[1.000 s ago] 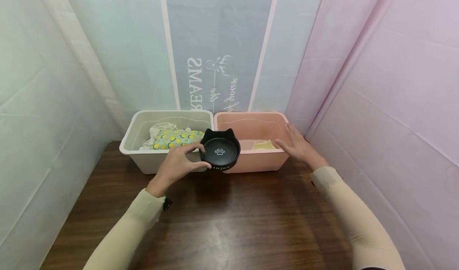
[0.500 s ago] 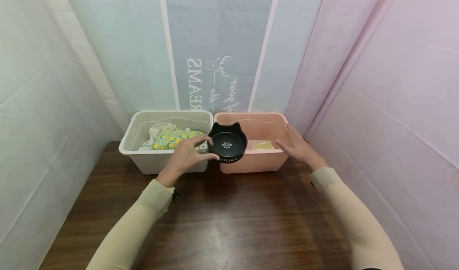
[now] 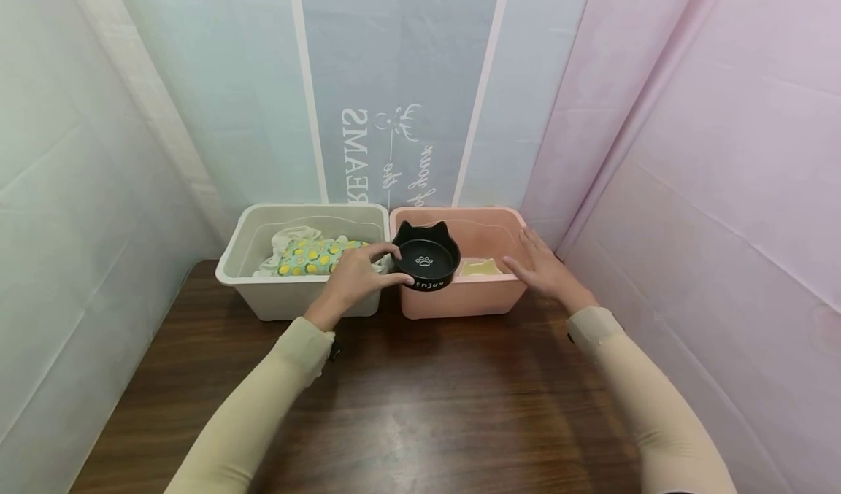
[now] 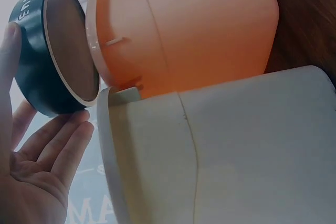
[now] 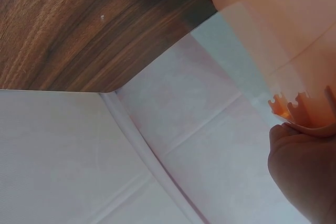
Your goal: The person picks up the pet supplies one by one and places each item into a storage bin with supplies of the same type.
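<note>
My left hand (image 3: 360, 279) pinches a black pet bowl (image 3: 425, 262) at its left rim, thumb in front and fingertips behind. The bowl has two cat ears, a white paw print inside and "enjoy" lettered on its front. It is held up over the front left part of a pink bin (image 3: 460, 303). In the left wrist view the bowl's underside (image 4: 68, 40) faces the camera, beside the bin rims. My right hand (image 3: 550, 271) rests on the pink bin's right rim with fingers straight. Inside that bin lies a pale yellow, pointed-edged item (image 3: 481, 267), partly hidden by the front wall.
A whitish bin (image 3: 302, 300) stands left of the pink one, holding white cloth (image 3: 292, 236) and a lemon-patterned item (image 3: 314, 257). Both bins stand at the back of a dark wooden table (image 3: 407, 406). Fabric curtains (image 3: 420, 56) enclose the back and sides.
My left hand has carried the black bowl rightward and slightly farther back, from between the bins to over the pink bin. The right hand has stayed on the rim.
</note>
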`<action>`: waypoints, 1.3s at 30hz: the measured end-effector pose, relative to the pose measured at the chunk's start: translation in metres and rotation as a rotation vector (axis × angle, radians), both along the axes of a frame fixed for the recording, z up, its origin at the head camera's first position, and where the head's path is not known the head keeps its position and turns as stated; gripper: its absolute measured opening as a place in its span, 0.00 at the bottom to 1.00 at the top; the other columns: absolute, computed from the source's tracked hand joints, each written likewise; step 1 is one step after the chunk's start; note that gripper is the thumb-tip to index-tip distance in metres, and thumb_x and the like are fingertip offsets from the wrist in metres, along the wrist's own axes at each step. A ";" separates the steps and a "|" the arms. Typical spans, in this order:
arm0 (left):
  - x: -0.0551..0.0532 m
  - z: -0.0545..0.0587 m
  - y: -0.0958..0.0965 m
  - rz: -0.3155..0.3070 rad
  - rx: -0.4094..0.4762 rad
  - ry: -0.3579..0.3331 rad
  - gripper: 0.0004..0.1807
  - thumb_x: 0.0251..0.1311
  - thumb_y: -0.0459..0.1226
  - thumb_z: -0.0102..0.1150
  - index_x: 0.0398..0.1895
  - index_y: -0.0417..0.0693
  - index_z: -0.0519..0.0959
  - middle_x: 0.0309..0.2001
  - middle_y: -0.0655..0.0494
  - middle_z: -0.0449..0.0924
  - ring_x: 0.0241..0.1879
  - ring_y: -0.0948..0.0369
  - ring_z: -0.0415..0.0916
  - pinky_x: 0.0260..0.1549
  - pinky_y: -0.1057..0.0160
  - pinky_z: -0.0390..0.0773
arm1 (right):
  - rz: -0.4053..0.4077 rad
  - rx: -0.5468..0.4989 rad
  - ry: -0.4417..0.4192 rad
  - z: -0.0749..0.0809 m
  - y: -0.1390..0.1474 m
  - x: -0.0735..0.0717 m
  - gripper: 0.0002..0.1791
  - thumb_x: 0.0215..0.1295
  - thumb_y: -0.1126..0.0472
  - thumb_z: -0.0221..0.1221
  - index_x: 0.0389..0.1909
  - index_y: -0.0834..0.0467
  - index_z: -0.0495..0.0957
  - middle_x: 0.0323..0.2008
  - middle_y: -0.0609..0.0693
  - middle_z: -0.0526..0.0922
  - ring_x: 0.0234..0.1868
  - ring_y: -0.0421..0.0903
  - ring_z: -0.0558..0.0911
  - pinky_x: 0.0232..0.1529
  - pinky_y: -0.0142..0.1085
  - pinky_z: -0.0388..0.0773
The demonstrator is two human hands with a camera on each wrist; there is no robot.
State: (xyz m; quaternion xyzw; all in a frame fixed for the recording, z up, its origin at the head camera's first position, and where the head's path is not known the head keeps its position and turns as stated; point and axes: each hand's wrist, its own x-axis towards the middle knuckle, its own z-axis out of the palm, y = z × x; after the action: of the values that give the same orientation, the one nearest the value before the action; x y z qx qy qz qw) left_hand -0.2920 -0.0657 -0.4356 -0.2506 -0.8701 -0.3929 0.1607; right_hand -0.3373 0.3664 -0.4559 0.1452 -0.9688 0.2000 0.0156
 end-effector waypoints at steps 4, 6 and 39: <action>-0.004 -0.002 0.005 -0.001 -0.006 -0.004 0.25 0.47 0.58 0.86 0.43 0.61 0.87 0.23 0.59 0.73 0.21 0.65 0.57 0.23 0.62 0.63 | 0.000 0.004 0.008 -0.001 0.001 0.000 0.54 0.80 0.30 0.48 0.88 0.62 0.42 0.88 0.61 0.38 0.87 0.64 0.41 0.82 0.69 0.46; -0.006 -0.002 0.007 -0.001 -0.011 -0.012 0.25 0.48 0.58 0.85 0.44 0.60 0.87 0.22 0.58 0.73 0.21 0.64 0.56 0.23 0.62 0.61 | -0.001 0.006 0.011 -0.001 0.002 0.000 0.54 0.80 0.30 0.48 0.88 0.62 0.42 0.88 0.60 0.38 0.87 0.64 0.41 0.82 0.69 0.46; -0.040 0.004 0.040 0.043 -0.123 -0.120 0.27 0.52 0.62 0.81 0.45 0.57 0.84 0.20 0.60 0.70 0.22 0.60 0.67 0.24 0.60 0.71 | -0.003 0.028 -0.003 -0.003 0.001 -0.001 0.54 0.80 0.27 0.44 0.88 0.61 0.41 0.89 0.54 0.34 0.88 0.59 0.37 0.83 0.68 0.44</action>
State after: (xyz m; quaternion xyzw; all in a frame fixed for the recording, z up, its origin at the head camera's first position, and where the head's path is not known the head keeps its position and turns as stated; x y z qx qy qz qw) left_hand -0.3319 -0.0262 -0.4319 -0.2172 -0.9058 -0.3494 0.1010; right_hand -0.3384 0.3674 -0.4590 0.1435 -0.9718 0.1869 0.0123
